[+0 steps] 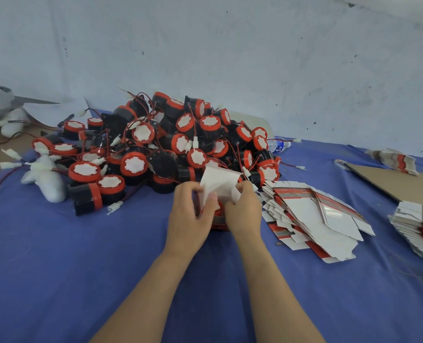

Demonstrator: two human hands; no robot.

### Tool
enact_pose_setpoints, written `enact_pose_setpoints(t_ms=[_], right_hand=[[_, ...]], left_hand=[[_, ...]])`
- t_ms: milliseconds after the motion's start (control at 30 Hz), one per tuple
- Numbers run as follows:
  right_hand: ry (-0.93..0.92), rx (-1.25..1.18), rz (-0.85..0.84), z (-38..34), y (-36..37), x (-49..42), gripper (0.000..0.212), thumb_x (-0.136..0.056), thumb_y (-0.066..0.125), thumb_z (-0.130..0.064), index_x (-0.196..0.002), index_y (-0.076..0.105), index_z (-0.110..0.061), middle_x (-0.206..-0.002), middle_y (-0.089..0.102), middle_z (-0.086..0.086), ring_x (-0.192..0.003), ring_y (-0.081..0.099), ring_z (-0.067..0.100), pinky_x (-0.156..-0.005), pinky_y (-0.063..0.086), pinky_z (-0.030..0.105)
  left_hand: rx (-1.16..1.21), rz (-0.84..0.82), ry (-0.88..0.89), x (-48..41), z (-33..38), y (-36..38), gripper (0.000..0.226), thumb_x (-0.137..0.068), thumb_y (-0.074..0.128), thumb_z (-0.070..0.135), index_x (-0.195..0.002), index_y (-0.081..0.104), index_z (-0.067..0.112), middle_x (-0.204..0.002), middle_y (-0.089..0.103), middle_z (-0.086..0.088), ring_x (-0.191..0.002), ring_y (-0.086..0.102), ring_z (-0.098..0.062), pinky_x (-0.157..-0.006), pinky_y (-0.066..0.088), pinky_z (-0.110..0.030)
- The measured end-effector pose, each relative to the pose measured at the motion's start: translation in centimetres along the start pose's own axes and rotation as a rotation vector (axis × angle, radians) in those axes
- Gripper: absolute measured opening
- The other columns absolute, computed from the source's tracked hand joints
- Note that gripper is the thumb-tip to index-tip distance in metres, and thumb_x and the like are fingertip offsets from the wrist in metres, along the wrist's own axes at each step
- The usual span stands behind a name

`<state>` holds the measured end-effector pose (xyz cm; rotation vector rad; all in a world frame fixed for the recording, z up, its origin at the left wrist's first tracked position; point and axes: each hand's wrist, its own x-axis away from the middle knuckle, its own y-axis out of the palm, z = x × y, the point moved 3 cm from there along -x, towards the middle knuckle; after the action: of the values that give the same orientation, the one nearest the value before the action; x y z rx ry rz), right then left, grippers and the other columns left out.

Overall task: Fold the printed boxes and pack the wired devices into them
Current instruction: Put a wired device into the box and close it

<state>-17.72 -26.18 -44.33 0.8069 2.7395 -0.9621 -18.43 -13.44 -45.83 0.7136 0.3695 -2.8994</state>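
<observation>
A blue cloth-covered table [69, 268] stands against a scuffed pale wall [230, 58]. At its centre the left hand [189, 216] and right hand [243, 214] pinch the white flaps of a printed box [219, 185], before a heap of wired devices [156, 144]; flat boxes [311, 216] lie to the right

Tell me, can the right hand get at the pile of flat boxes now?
Likely yes, once freed: the right hand grips the box being folded, but the flat boxes lie just beside it with nothing between.
</observation>
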Motion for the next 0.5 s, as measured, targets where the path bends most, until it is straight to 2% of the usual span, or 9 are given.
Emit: enact_pose_setpoints(t_ms=[67,100,167,267,333,367,400,433,500], right_hand=[[-0.068,0.017,-0.002,0.0,0.0,0.2,0.029,-0.086,0.051,0.002,-0.106,0.049,-0.018,-0.108,0.058,0.007,-0.083,0.051,0.018,-0.058,0.038,0.025],[-0.110,0.038,-0.021,0.0,0.1,0.3,0.026,-0.087,0.052,-0.001,-0.106,0.051,-0.018,-0.108,0.057,0.005,-0.082,0.051,0.016,-0.059,0.038,0.023],[-0.177,0.086,-0.104,0.0,0.3,0.4,0.018,-0.089,0.057,-0.009,-0.103,0.054,-0.020,-0.108,0.053,0.002,-0.079,0.048,0.009,-0.058,0.035,0.016],[-0.170,-0.001,-0.303,0.6,0.0,0.3,0.022,-0.091,0.061,-0.027,-0.111,0.062,-0.020,-0.119,0.046,-0.002,-0.091,0.047,-0.001,-0.067,0.038,0.007],[-0.138,-0.118,-0.393,1.1,-0.4,0.3,0.026,-0.091,0.059,-0.039,-0.110,0.066,-0.023,-0.123,0.046,-0.003,-0.098,0.044,-0.013,-0.072,0.039,0.002],[-0.134,-0.145,-0.411,1.4,-0.5,0.4,0.025,-0.092,0.057,-0.040,-0.110,0.067,-0.024,-0.124,0.047,-0.001,-0.099,0.043,-0.014,-0.075,0.039,0.002],[-0.144,-0.135,-0.404,1.6,-0.4,0.5,0.025,-0.094,0.056,-0.036,-0.113,0.067,-0.024,-0.124,0.049,0.002,-0.097,0.046,-0.010,-0.076,0.040,0.006],[-0.145,-0.133,-0.379,1.8,-0.3,0.6,0.024,-0.095,0.055,-0.031,-0.115,0.065,-0.022,-0.123,0.051,0.006,-0.093,0.049,-0.002,-0.074,0.041,0.009],[-0.083,-0.191,-0.289,2.0,-0.3,0.8,0.020,-0.094,0.059,-0.023,-0.113,0.055,-0.022,-0.119,0.053,0.007,-0.081,0.049,0.001,-0.066,0.040,0.012]], left_hand=[[0.094,-0.042,-0.083,-0.2,-0.6,0.1,0.021,-0.099,0.046,0.028,-0.091,0.061,0.015,-0.115,0.046,0.009,-0.091,0.050,0.013,-0.072,0.040,-0.007],[0.082,-0.067,-0.130,-0.3,-1.1,0.2,0.023,-0.100,0.044,0.024,-0.091,0.063,0.014,-0.119,0.044,0.007,-0.092,0.049,0.013,-0.072,0.039,-0.004],[-0.028,-0.094,-0.152,-0.5,-1.5,0.1,0.015,-0.098,0.047,0.015,-0.105,0.060,0.019,-0.123,0.046,0.004,-0.088,0.049,0.003,-0.071,0.038,-0.008],[0.073,-0.087,-0.186,-0.7,-1.9,0.0,0.042,-0.095,0.051,0.008,-0.130,0.040,0.028,-0.121,0.053,0.009,-0.086,0.054,-0.011,-0.071,0.043,-0.023],[0.173,-0.074,-0.227,-0.9,-2.0,-0.1,0.062,-0.094,0.052,0.006,-0.142,0.026,0.034,-0.112,0.052,0.018,-0.083,0.058,-0.013,-0.066,0.044,-0.023],[0.195,-0.077,-0.233,-1.0,-2.0,-0.1,0.064,-0.094,0.052,0.005,-0.142,0.026,0.037,-0.109,0.052,0.021,-0.083,0.058,-0.012,-0.066,0.045,-0.022],[0.200,-0.086,-0.223,-1.0,-2.0,-0.1,0.057,-0.093,0.051,0.003,-0.134,0.034,0.040,-0.107,0.053,0.021,-0.084,0.058,-0.010,-0.066,0.045,-0.019],[0.203,-0.093,-0.207,-1.1,-1.9,-0.1,0.047,-0.093,0.050,0.001,-0.120,0.045,0.040,-0.105,0.056,0.020,-0.084,0.057,-0.008,-0.065,0.045,-0.014],[0.185,-0.104,-0.196,-1.1,-1.8,-0.4,0.036,-0.094,0.048,0.000,-0.096,0.054,0.036,-0.101,0.060,0.014,-0.078,0.055,-0.008,-0.060,0.043,-0.009]])
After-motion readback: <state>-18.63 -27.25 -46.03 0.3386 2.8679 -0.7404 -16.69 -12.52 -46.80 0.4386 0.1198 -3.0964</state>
